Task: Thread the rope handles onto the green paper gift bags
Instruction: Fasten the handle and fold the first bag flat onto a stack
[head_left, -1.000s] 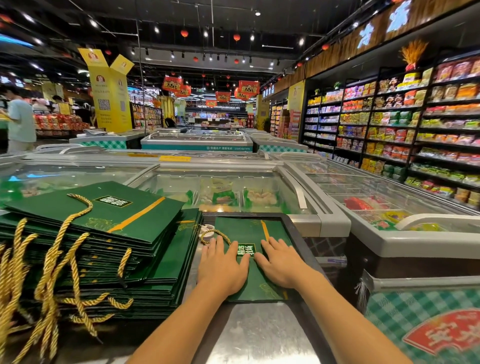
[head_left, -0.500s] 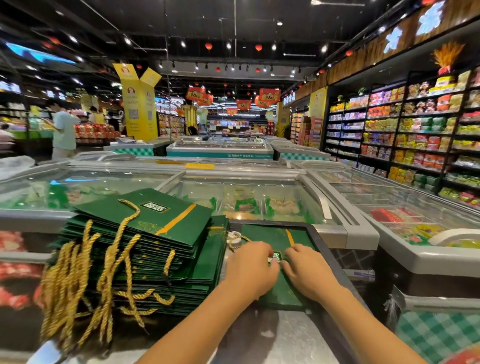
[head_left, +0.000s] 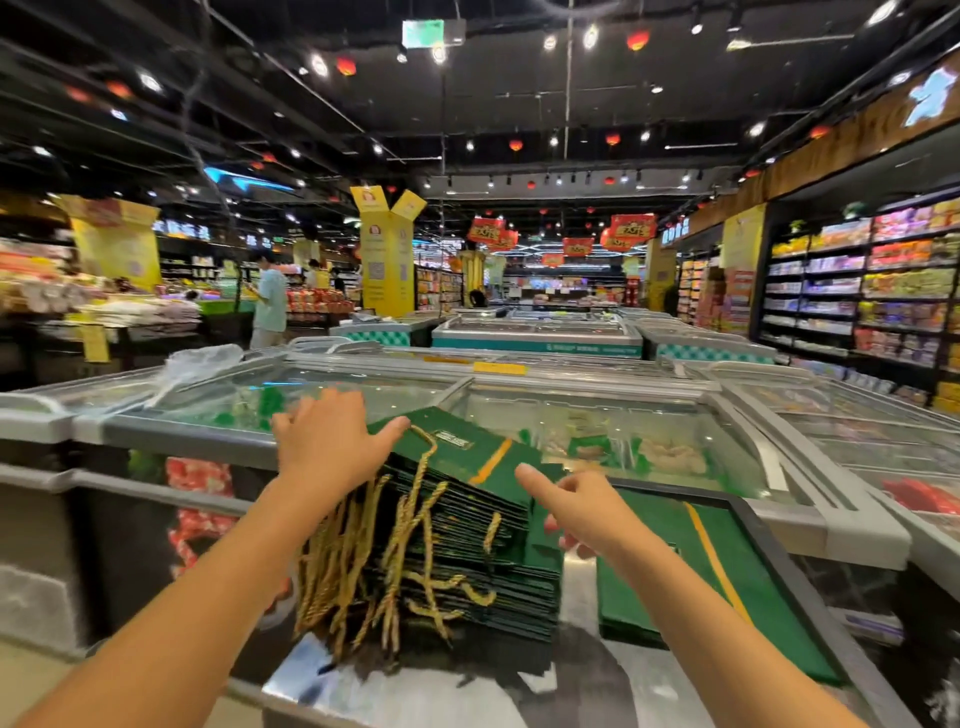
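A tall stack of flat green paper gift bags (head_left: 467, 525) lies on a steel counter (head_left: 582, 680), with gold rope handles (head_left: 363, 561) hanging off its left side. My left hand (head_left: 327, 441) rests at the stack's far left corner, thumb touching the top bag's edge. Beside the stack's right edge hovers my right hand (head_left: 576, 509), forefinger extended and other fingers loosely curled, holding nothing. A single flat green bag (head_left: 717, 577) lies to the right in a dark tray.
Glass-topped chest freezers (head_left: 597, 421) stand right behind the counter and stretch away. Stocked shelves (head_left: 883, 291) line the right aisle. A person (head_left: 270, 301) stands far off at the left. A yellow pillar (head_left: 387, 260) rises mid-store.
Both hands left the single flat bag and moved left to the stack; the left one reached its far corner. The camera tilted up and turned left.
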